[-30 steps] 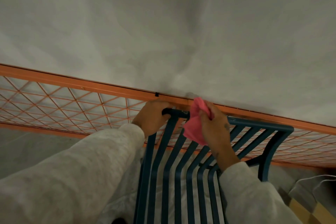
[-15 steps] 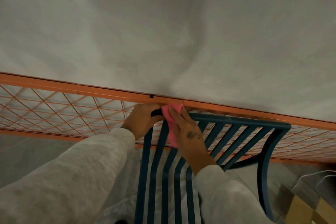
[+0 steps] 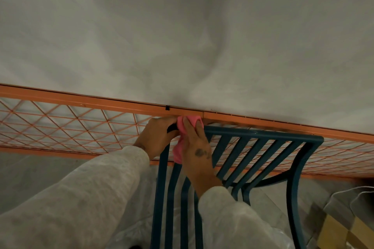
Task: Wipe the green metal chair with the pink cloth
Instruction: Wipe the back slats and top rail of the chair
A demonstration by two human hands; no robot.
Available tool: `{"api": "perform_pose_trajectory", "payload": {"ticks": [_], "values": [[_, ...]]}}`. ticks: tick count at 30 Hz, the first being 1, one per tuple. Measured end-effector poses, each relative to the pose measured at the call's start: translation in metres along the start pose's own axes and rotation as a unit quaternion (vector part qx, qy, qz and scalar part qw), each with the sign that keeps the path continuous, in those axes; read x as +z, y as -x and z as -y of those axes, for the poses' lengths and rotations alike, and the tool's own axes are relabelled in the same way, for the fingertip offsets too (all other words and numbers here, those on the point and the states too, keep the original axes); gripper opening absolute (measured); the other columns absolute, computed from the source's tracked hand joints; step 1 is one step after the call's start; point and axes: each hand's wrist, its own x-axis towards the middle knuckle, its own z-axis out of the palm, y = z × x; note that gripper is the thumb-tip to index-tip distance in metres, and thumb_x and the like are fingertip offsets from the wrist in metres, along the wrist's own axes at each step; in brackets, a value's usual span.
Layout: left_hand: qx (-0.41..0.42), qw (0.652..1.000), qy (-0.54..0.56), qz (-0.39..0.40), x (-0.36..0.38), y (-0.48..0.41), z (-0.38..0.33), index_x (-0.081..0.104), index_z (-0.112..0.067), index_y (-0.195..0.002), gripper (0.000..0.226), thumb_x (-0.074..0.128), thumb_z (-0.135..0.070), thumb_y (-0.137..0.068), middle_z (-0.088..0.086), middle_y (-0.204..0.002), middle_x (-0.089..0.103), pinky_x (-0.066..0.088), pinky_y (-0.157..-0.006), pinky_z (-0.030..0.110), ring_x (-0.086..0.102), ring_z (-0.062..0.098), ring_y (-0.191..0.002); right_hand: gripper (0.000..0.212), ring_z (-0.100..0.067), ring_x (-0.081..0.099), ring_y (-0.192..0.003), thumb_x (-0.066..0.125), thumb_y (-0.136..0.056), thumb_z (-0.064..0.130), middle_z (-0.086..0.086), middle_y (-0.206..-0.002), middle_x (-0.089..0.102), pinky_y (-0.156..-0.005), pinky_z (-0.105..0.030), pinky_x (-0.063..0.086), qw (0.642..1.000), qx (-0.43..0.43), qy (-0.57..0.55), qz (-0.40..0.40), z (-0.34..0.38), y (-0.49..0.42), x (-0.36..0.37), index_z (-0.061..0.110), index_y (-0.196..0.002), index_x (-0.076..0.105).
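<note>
The dark green metal chair (image 3: 263, 134) stands in front of me with its slatted back towards an orange fence. My left hand (image 3: 156, 137) grips the left end of the chair's top rail. Right beside it, my right hand (image 3: 197, 148) presses the pink cloth (image 3: 180, 147) onto the top rail. The cloth wraps over the rail and hangs down between the first slats. Most of the cloth is hidden under my fingers.
An orange metal mesh fence (image 3: 70, 129) runs across just behind the chair, with a pale grey sheet-covered wall above it. Clear plastic sheeting lies on the floor below. A cardboard box (image 3: 344, 232) and white cables (image 3: 360, 190) sit at the lower right.
My right hand has slid the pink cloth leftwards along the top rail, from near its middle to right beside my left hand. The left hand has kept its grip.
</note>
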Motion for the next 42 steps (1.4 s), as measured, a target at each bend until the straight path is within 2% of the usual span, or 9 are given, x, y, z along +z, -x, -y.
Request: {"api": "perform_pose_trajectory", "payload": {"ticks": [4,10,15,19,25,31,36,40,42], "values": [[-0.016,0.999,-0.042,0.004,0.003,-0.001,0.005,0.068,-0.02,-0.111,0.022,0.066,-0.022,-0.09,-0.007,-0.098,0.07,0.047,-0.075,0.015,0.062,0.003,-0.085,0.056,-0.03,0.05,-0.126,0.058,-0.093,0.007,-0.01,-0.148,0.042,-0.103,-0.043,0.045,0.994,-0.077,0.074,0.027,-0.043,0.003,-0.029,0.018,-0.144,0.039],[-0.008,0.996,-0.086,0.004,0.004,0.0,0.009,0.066,-0.023,-0.109,0.018,0.064,-0.025,-0.091,-0.008,-0.095,0.067,0.041,-0.071,0.01,0.06,0.006,-0.084,0.047,-0.027,0.052,-0.123,0.056,-0.092,0.005,-0.01,-0.148,0.041,-0.101,-0.025,0.036,0.986,0.104,0.0,-0.131,-0.02,-0.001,-0.007,0.018,-0.137,0.051],[0.01,0.999,-0.036,0.01,0.001,0.001,0.005,0.067,-0.027,-0.11,0.02,0.062,-0.02,-0.092,-0.017,-0.096,0.068,0.045,-0.078,0.007,0.062,-0.003,-0.087,0.068,-0.027,0.043,-0.131,0.066,-0.085,0.003,-0.006,-0.153,0.032,-0.107,-0.032,0.037,0.998,0.047,-0.025,-0.017,0.005,0.0,0.009,0.023,-0.144,0.04],[0.014,0.995,-0.094,0.033,0.0,-0.001,0.007,0.065,-0.021,-0.108,0.015,0.06,-0.02,-0.093,-0.01,-0.096,0.066,0.046,-0.075,0.019,0.06,0.006,-0.086,0.068,-0.019,0.046,-0.13,0.063,-0.086,0.003,0.001,-0.15,0.036,-0.101,-0.026,0.046,0.983,-0.119,0.124,0.062,-0.041,-0.005,-0.033,0.021,-0.145,0.037],[0.005,0.991,-0.126,0.041,0.0,0.0,0.007,0.062,-0.02,-0.11,0.016,0.056,-0.021,-0.095,-0.006,-0.097,0.064,0.048,-0.078,0.025,0.058,0.011,-0.086,0.053,-0.021,0.052,-0.123,0.058,-0.091,0.009,-0.002,-0.146,0.042,-0.093,-0.022,0.041,0.985,0.123,0.099,-0.065,-0.058,-0.006,-0.042,0.027,-0.139,0.044],[0.012,0.995,-0.09,0.052,-0.005,-0.003,0.004,0.065,-0.026,-0.112,0.02,0.055,-0.021,-0.095,-0.008,-0.103,0.068,0.049,-0.081,0.026,0.062,0.01,-0.092,0.046,-0.01,0.043,-0.129,0.056,-0.093,0.006,0.0,-0.147,0.041,-0.105,-0.013,0.035,0.995,0.036,-0.089,-0.037,-0.001,0.008,0.002,0.022,-0.136,0.052],[0.006,0.992,-0.113,0.052,-0.003,-0.002,0.004,0.065,-0.019,-0.105,0.013,0.057,-0.023,-0.095,-0.005,-0.096,0.067,0.049,-0.076,0.032,0.06,0.012,-0.086,0.042,-0.02,0.059,-0.115,0.055,-0.095,0.012,0.005,-0.136,0.049,-0.092,-0.011,0.045,0.997,-0.071,-0.027,0.033,-0.036,0.002,-0.045,0.024,-0.135,0.052],[0.003,0.989,-0.136,0.056,-0.004,-0.002,0.005,0.063,-0.019,-0.112,0.018,0.056,-0.025,-0.096,-0.003,-0.099,0.065,0.05,-0.079,0.033,0.058,0.014,-0.086,0.033,-0.007,0.06,-0.094,0.047,-0.098,0.025,0.003,-0.127,0.056,-0.077,-0.015,0.051,0.991,0.105,-0.071,-0.036,-0.061,-0.003,-0.065,0.032,-0.13,0.053],[0.003,0.989,-0.138,0.058,-0.004,-0.002,0.004,0.063,-0.019,-0.11,0.017,0.055,-0.025,-0.096,-0.003,-0.098,0.065,0.05,-0.079,0.033,0.058,0.014,-0.086,0.036,-0.015,0.057,-0.107,0.048,-0.098,0.02,0.0,-0.136,0.049,-0.091,-0.022,0.047,0.974,0.183,-0.099,-0.089,-0.051,-0.004,-0.052,0.028,-0.133,0.053]]}}
